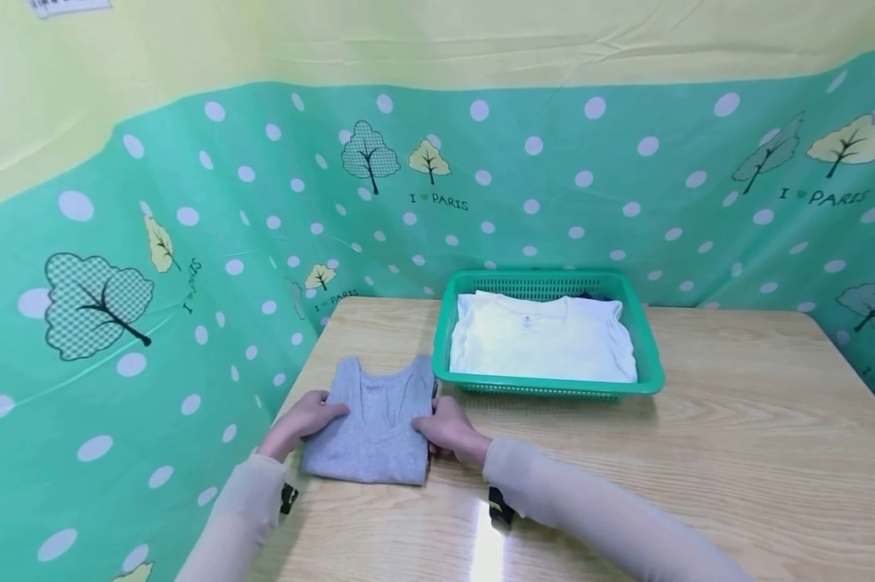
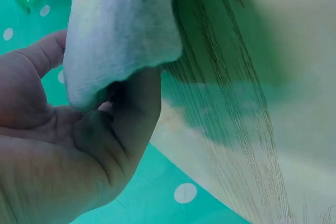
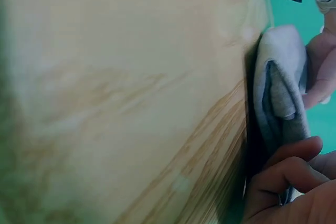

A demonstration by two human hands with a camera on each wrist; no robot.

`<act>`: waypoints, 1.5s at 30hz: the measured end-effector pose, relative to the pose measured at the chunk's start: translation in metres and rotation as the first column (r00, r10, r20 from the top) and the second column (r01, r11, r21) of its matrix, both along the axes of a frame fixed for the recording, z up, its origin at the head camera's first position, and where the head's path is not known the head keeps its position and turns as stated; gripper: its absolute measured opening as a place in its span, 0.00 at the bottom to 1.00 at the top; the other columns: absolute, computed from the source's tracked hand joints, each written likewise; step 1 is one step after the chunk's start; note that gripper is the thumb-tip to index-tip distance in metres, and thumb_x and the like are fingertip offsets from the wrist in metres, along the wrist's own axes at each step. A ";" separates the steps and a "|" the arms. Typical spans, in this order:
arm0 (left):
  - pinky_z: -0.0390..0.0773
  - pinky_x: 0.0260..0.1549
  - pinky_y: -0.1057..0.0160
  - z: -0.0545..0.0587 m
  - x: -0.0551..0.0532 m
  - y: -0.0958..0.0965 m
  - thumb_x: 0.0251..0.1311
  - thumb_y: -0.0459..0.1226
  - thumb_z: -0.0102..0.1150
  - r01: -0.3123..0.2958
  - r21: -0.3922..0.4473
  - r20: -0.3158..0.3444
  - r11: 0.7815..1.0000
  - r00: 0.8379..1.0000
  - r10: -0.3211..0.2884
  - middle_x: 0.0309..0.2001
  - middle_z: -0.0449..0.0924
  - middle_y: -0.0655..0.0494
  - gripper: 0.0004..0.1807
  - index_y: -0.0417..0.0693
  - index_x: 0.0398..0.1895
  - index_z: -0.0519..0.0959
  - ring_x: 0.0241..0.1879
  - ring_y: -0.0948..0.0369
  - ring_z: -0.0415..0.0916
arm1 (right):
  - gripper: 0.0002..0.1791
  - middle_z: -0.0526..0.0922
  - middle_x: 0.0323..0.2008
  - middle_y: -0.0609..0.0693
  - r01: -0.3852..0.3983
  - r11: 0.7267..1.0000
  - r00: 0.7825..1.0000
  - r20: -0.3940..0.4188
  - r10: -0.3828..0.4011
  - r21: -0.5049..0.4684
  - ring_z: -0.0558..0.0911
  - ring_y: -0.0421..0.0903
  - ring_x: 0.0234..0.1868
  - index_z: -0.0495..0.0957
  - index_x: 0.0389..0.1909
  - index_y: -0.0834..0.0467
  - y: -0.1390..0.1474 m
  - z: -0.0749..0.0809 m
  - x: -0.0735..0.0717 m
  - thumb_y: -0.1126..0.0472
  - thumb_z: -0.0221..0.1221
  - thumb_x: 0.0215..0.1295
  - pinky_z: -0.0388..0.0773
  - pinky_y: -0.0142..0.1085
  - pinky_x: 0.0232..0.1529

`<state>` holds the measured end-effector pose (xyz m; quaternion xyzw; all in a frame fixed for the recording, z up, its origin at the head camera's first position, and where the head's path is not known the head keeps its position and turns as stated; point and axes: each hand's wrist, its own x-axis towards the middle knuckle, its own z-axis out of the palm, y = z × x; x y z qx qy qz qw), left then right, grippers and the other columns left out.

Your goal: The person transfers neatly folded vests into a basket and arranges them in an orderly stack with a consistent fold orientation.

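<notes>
A folded grey tank top (image 1: pixel 368 436) lies at the left part of the table, its neckline toward the back. My left hand (image 1: pixel 308 416) grips its left edge, thumb on top; in the left wrist view the fingers of that hand (image 2: pixel 105 145) curl beneath the cloth (image 2: pixel 121 35). At the opposite edge my right hand (image 1: pixel 450 428) pinches the fabric. From the right wrist view, folded grey layers (image 3: pixel 281 82) stand above the right hand's fingers (image 3: pixel 294 166). A dark strip shows along the tank top's right side.
Behind and to the right stands a green plastic basket (image 1: pixel 553 388) with a folded white shirt (image 1: pixel 539 339) in it; something dark peeks out behind the shirt. The wooden table (image 1: pixel 735 428) meets a green dotted curtain (image 1: pixel 553 186) at the back and left.
</notes>
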<state>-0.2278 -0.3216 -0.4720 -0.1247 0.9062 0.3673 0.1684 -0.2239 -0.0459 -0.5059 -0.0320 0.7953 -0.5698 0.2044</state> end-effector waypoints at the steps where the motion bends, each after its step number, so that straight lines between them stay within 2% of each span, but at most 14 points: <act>1: 0.75 0.60 0.40 0.000 0.000 0.000 0.74 0.43 0.57 0.001 0.005 0.001 1.000 1.000 -0.001 0.62 0.73 0.27 0.34 0.21 0.69 0.66 0.62 0.36 0.74 | 0.09 0.72 0.10 0.48 -0.003 1.000 1.000 -0.007 0.003 0.003 0.70 0.40 0.10 0.75 0.31 0.60 0.000 -0.001 -0.001 0.64 0.65 0.69 0.65 0.31 0.09; 5: 0.75 0.60 0.40 0.002 0.000 0.000 0.76 0.42 0.57 0.004 0.011 -0.017 1.000 1.000 -0.004 0.63 0.73 0.27 0.34 0.21 0.70 0.65 0.62 0.36 0.73 | 0.08 0.75 0.15 0.49 -0.001 1.000 0.999 -0.051 0.002 0.016 0.73 0.41 0.13 0.76 0.33 0.60 0.001 -0.002 -0.001 0.63 0.65 0.69 0.68 0.31 0.12; 8: 0.78 0.54 0.43 0.002 0.003 0.001 0.74 0.39 0.58 0.003 0.010 -0.043 1.000 0.999 -0.003 0.57 0.77 0.31 0.30 0.22 0.68 0.68 0.56 0.40 0.77 | 0.05 0.76 0.22 0.50 0.000 0.999 0.992 -0.124 0.005 0.039 0.76 0.43 0.21 0.78 0.34 0.60 0.001 -0.001 0.000 0.63 0.65 0.67 0.73 0.33 0.21; 11: 0.80 0.48 0.48 0.002 0.005 0.001 0.71 0.37 0.60 -0.017 0.010 -0.066 1.000 0.998 0.017 0.50 0.79 0.37 0.26 0.25 0.64 0.72 0.49 0.46 0.79 | 0.04 0.78 0.26 0.50 -0.007 0.998 0.975 -0.219 0.021 0.068 0.77 0.44 0.28 0.81 0.36 0.61 0.001 0.000 0.001 0.63 0.64 0.66 0.76 0.36 0.30; 14: 0.79 0.44 0.51 0.004 0.007 0.002 0.70 0.35 0.61 -0.027 0.006 -0.086 1.000 0.996 0.027 0.47 0.79 0.39 0.24 0.26 0.62 0.74 0.45 0.49 0.78 | 0.05 0.79 0.25 0.48 -0.012 0.995 0.961 -0.275 0.037 0.094 0.78 0.44 0.27 0.83 0.38 0.60 0.000 0.002 0.003 0.62 0.64 0.66 0.77 0.37 0.31; 19: 0.79 0.44 0.50 0.010 0.011 0.004 0.69 0.34 0.62 -0.030 -0.001 -0.103 1.000 0.994 0.030 0.48 0.80 0.39 0.23 0.27 0.60 0.75 0.46 0.49 0.77 | 0.05 0.77 0.21 0.46 -0.006 0.995 0.944 -0.328 0.039 0.100 0.76 0.43 0.24 0.84 0.38 0.60 -0.002 0.004 0.004 0.64 0.63 0.64 0.76 0.37 0.28; 23: 0.80 0.45 0.50 0.014 0.014 0.004 0.68 0.35 0.63 -0.036 -0.010 -0.115 0.999 0.993 0.034 0.50 0.80 0.37 0.24 0.27 0.61 0.74 0.47 0.48 0.78 | 0.11 0.75 0.22 0.47 -0.016 0.995 0.942 -0.333 0.049 0.101 0.76 0.42 0.24 0.84 0.45 0.66 -0.004 0.006 0.006 0.65 0.63 0.65 0.76 0.36 0.30; 27: 0.80 0.41 0.54 0.017 0.017 0.003 0.65 0.35 0.62 -0.036 0.000 -0.131 0.999 0.991 0.035 0.47 0.81 0.39 0.24 0.28 0.59 0.75 0.44 0.50 0.78 | 0.16 0.75 0.22 0.48 -0.037 0.995 0.949 -0.309 0.064 0.093 0.77 0.42 0.23 0.83 0.52 0.69 -0.004 0.008 0.009 0.66 0.62 0.66 0.76 0.36 0.29; 34: 0.78 0.40 0.58 0.020 0.022 -0.002 0.62 0.34 0.63 -0.033 0.003 -0.154 0.999 0.987 0.033 0.46 0.82 0.41 0.25 0.27 0.59 0.76 0.43 0.51 0.78 | 0.09 0.76 0.19 0.47 -0.036 0.997 0.953 -0.298 0.054 0.065 0.77 0.42 0.17 0.84 0.44 0.64 -0.007 0.011 0.012 0.66 0.62 0.65 0.77 0.36 0.23; 37: 0.78 0.41 0.56 0.023 0.024 -0.005 0.63 0.35 0.63 -0.032 -0.011 -0.153 0.999 0.988 0.030 0.47 0.82 0.40 0.25 0.27 0.60 0.76 0.44 0.50 0.78 | 0.10 0.79 0.19 0.49 -0.047 0.999 0.964 -0.261 0.051 0.023 0.79 0.44 0.13 0.84 0.46 0.63 -0.008 0.014 0.013 0.66 0.62 0.66 0.80 0.39 0.17; 40: 0.78 0.43 0.54 0.027 0.025 -0.006 0.63 0.36 0.63 -0.031 -0.013 -0.153 0.999 0.988 0.029 0.48 0.81 0.39 0.26 0.27 0.60 0.75 0.46 0.49 0.77 | 0.12 0.82 0.21 0.50 -0.047 0.999 0.971 -0.233 0.046 -0.002 0.82 0.48 0.13 0.84 0.49 0.63 -0.009 0.017 0.014 0.66 0.61 0.66 0.81 0.41 0.16; 45: 0.77 0.52 0.46 0.032 0.026 -0.009 0.64 0.35 0.61 -0.027 -0.013 -0.151 1.000 0.988 0.024 0.54 0.79 0.33 0.29 0.25 0.64 0.72 0.52 0.45 0.77 | 0.06 0.81 0.21 0.49 -0.050 0.999 0.963 -0.264 0.046 -0.009 0.81 0.47 0.16 0.84 0.41 0.61 -0.011 0.023 0.016 0.66 0.62 0.65 0.80 0.38 0.18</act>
